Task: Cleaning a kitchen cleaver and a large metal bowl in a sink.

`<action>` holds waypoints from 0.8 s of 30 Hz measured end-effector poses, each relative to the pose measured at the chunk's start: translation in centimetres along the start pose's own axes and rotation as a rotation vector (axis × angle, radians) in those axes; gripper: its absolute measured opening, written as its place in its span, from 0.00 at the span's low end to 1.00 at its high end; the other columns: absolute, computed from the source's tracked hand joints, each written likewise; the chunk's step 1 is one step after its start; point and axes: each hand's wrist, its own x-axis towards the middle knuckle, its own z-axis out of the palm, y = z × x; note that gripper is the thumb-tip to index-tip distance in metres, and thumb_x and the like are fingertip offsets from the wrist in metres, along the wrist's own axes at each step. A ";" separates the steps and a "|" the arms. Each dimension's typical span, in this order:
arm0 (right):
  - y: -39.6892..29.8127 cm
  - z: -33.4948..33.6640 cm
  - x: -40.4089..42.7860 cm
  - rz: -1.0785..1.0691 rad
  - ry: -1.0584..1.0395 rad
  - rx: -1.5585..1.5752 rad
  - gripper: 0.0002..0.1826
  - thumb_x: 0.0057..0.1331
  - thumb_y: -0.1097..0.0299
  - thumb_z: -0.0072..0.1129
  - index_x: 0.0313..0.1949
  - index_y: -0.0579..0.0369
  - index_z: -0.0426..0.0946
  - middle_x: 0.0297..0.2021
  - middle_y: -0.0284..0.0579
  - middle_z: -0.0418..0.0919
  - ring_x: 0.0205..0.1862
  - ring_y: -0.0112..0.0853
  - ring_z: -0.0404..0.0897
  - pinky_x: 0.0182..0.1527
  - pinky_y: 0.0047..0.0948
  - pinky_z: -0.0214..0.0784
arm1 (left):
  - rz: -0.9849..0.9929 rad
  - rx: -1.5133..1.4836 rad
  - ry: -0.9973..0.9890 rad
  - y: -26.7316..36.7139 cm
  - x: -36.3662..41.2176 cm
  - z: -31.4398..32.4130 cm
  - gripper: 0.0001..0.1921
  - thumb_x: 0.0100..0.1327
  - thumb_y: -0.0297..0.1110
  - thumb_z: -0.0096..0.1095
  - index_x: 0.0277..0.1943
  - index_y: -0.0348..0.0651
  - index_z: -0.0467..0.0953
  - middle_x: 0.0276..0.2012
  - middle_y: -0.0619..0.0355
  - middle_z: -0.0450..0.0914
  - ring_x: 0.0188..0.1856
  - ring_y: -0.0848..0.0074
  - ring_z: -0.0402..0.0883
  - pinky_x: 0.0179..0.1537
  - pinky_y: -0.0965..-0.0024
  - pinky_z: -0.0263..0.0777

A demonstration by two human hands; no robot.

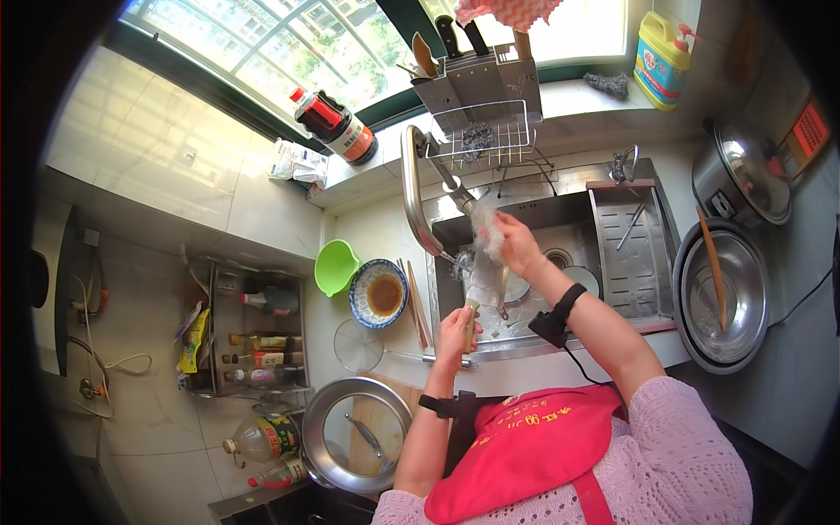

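My left hand (456,333) grips the pale handle of a kitchen cleaver (487,283), whose broad blade is held over the sink (449,295). In my right hand (522,246) is a whitish mesh scrubber (487,230), at the far end of the blade. The scrubber covers that end, and I cannot tell how firmly it presses. A curved metal faucet (415,190) reaches over the basin just left of the blade. Behind the cleaver, a round dish (582,281) and other items lie in the sink, partly hidden.
Left of the sink stand a patterned bowl of brown liquid (384,294), a green bowl (336,268), chopsticks (415,302) and a wire skimmer (358,346). Nested metal basins (689,308) and a rice cooker (741,174) are at right. A knife block (482,85) stands behind.
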 end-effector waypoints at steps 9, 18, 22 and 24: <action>2.4 -1.6 -3.6 -0.636 -0.053 -1.623 0.09 0.55 0.70 0.60 0.37 0.48 0.81 0.37 0.41 0.75 0.46 0.41 0.72 0.53 0.37 0.64 | 0.045 0.041 -0.015 0.6 0.9 1.0 0.17 0.71 0.47 0.46 0.39 0.40 0.73 0.20 0.61 0.73 0.14 0.84 0.67 0.14 0.79 0.61; 2.8 0.3 -2.7 -0.588 -0.281 -1.572 0.05 0.54 0.69 0.60 0.31 0.54 0.80 0.32 0.44 0.76 0.42 0.41 0.75 0.47 0.35 0.68 | 0.083 0.039 0.008 1.6 2.2 0.6 0.18 0.71 0.50 0.45 0.37 0.43 0.72 0.20 0.63 0.73 0.14 0.85 0.66 0.14 0.81 0.61; 3.0 0.0 -4.1 -0.593 -0.340 -1.546 0.03 0.54 0.71 0.60 0.28 0.54 0.80 0.31 0.43 0.76 0.40 0.41 0.74 0.46 0.36 0.67 | 0.070 -0.048 0.041 1.4 2.2 0.2 0.18 0.71 0.50 0.46 0.39 0.42 0.72 0.20 0.63 0.72 0.14 0.85 0.66 0.14 0.81 0.61; 3.0 -0.8 -5.5 -0.601 -0.374 -1.582 0.02 0.54 0.72 0.60 0.28 0.54 0.80 0.30 0.43 0.76 0.40 0.41 0.74 0.46 0.36 0.67 | 0.086 -0.036 0.065 1.4 2.2 -0.2 0.18 0.71 0.49 0.46 0.39 0.42 0.72 0.20 0.63 0.72 0.14 0.85 0.66 0.14 0.81 0.61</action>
